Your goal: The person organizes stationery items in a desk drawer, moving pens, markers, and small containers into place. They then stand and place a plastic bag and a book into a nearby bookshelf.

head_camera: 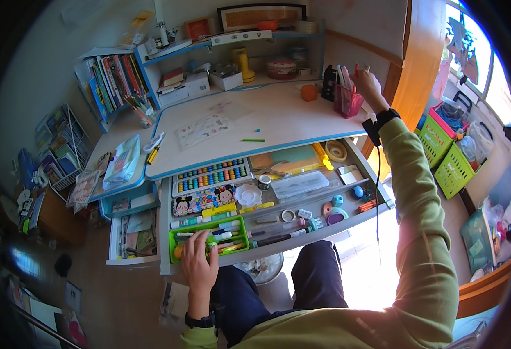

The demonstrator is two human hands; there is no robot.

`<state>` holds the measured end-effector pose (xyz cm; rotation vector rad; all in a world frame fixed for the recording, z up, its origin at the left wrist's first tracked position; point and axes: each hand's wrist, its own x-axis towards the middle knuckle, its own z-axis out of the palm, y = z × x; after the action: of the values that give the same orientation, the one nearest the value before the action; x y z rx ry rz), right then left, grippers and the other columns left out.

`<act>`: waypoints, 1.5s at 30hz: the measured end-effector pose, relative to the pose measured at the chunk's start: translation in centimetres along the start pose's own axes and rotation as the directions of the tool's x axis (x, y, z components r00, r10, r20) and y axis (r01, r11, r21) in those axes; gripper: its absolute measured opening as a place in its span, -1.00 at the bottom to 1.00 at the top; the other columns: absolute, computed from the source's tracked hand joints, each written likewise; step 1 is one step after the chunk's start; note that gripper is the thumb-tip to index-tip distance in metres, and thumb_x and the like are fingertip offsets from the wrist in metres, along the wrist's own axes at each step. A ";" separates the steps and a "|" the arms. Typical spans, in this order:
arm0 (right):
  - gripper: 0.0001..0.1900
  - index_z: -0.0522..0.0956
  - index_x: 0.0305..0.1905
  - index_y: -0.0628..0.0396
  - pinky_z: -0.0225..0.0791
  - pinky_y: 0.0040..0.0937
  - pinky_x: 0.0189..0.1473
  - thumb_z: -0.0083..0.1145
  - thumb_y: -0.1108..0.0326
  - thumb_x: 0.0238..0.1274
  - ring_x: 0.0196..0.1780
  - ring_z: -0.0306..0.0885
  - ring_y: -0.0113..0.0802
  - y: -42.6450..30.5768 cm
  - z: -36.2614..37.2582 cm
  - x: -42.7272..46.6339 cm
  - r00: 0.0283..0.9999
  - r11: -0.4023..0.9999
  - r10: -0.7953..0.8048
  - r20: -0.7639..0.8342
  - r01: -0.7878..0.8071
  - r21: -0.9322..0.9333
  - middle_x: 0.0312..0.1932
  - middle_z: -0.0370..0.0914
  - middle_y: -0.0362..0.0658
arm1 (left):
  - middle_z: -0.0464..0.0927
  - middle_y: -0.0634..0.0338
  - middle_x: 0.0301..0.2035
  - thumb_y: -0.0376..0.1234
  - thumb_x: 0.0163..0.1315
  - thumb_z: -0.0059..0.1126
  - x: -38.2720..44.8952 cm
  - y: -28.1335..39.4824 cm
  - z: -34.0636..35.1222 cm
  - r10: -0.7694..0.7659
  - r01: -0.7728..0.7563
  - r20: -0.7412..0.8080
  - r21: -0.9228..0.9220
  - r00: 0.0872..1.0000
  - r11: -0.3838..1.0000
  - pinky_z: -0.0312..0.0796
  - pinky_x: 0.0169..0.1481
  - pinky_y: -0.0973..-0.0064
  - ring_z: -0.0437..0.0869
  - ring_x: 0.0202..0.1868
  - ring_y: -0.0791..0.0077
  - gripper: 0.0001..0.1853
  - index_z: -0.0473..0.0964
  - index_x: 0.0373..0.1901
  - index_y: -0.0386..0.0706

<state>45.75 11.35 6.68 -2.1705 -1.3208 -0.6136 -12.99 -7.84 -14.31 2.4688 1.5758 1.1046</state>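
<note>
My right hand is at the top of a pink pen holder at the desk's back right. Its fingers are closed around a red pen that stands upright among other pens. Below, my left hand lies over the front of a green plastic tray in the open drawer, thumb and fingers apart. Markers and a small green object lie in that tray near my fingertips. What is under the palm is hidden.
The pulled-out drawer reaches over my lap, holding a paint set, a white flower-shaped palette and a clear plastic case. On the desk are a green stick and an orange block. A cable hangs from my right wrist.
</note>
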 end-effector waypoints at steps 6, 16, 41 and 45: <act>-0.52 0.60 -0.32 0.06 0.51 -0.15 -0.30 0.17 -0.21 0.22 -0.32 0.67 -0.11 -5.6 -3.2 -3.3 0.969 0.984 -0.178 -0.170 0.171 -0.056 -0.42 0.63 -0.01 | 0.50 0.08 0.04 -0.26 0.28 0.13 -0.1 -0.1 0.1 -0.005 0.005 -0.008 0.002 1.000 1.000 0.34 0.19 0.22 0.51 0.09 0.11 -0.60 0.49 0.13 -0.15; -0.72 0.68 -0.22 0.14 0.48 -0.25 -0.20 0.35 0.15 0.12 -0.25 0.63 -0.10 -21.6 5.1 -15.1 0.662 0.701 -0.681 0.314 0.465 0.540 -0.36 0.67 -0.02 | 0.50 0.07 0.03 -0.25 0.28 0.13 -0.2 -0.3 0.2 0.001 -0.002 -0.032 -0.027 0.999 1.000 0.35 0.18 0.22 0.51 0.08 0.11 -0.61 0.49 0.13 -0.17; -0.91 0.56 -0.14 0.20 0.55 -0.50 -0.35 0.18 0.51 0.29 -0.30 0.66 -0.40 -25.0 -0.6 -25.6 0.416 0.291 -0.727 0.546 -0.534 0.794 -0.29 0.64 -0.12 | 0.53 -0.07 -0.06 -0.34 0.21 0.24 -0.2 -0.6 -0.1 -0.055 0.047 -0.031 -0.208 0.998 0.977 0.40 0.06 0.24 0.55 -0.02 0.02 -0.46 0.35 0.24 -0.21; -0.90 0.54 -0.17 0.27 0.62 -0.46 -0.25 0.16 0.61 0.23 -0.20 0.70 -0.33 -26.6 -1.8 -32.4 0.272 0.354 -0.796 0.540 -0.515 0.781 -0.26 0.61 -0.11 | 0.55 0.05 -0.08 -0.52 0.32 0.05 -0.4 -1.8 -0.2 -0.238 0.041 -0.197 -0.682 0.951 0.730 0.44 0.13 0.41 0.59 0.02 0.34 -0.59 0.38 0.21 -0.26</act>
<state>8.01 -0.96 -6.74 -1.0424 -1.7651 1.5632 -14.64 -7.37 -15.03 1.7380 1.0823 1.6713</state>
